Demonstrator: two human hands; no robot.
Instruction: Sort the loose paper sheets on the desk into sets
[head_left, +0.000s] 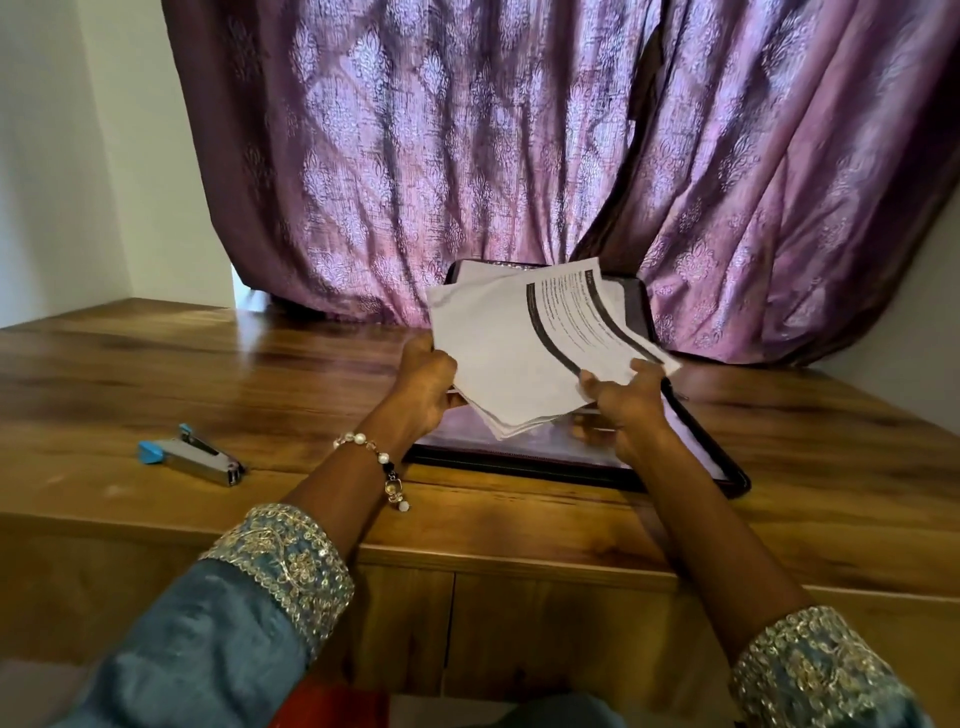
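So the paper sheets (511, 364) are up off the bench (208, 374) right now, held in a loose fan above an open black folder (691, 452) that lies flat on the far right part of the wood, just in front of the purple curtain (467, 156). The top sheet is printed, with dark curved bands and text, and it's skewed across blank white ones underneath.

Handling-wise, my guess is these are about as light and floppy as things get. There's no stiffness at all, so a sheet held by one corner will probably droop and curl. They look smooth, so they'll likely slide over each other easily, which is handy for fanning but annoying if you want a set to stay square. They crease and tear easily too. The best place to hold is along the edges or corners with a light pinch, thumb on top and fingers under, not in the middle.

The left hand (428, 384) has its fingers curled round the left edge of the stack, gripping it. The right hand (626, 402) pinches the near right corner, thumb (589, 384) on top of the printed sheet and fingers tucked below. Neither hand is relaxed; both are closed on paper.

Over on the near left there's a blue and silver stapler (195, 454) lying well apart from all this, untouched.
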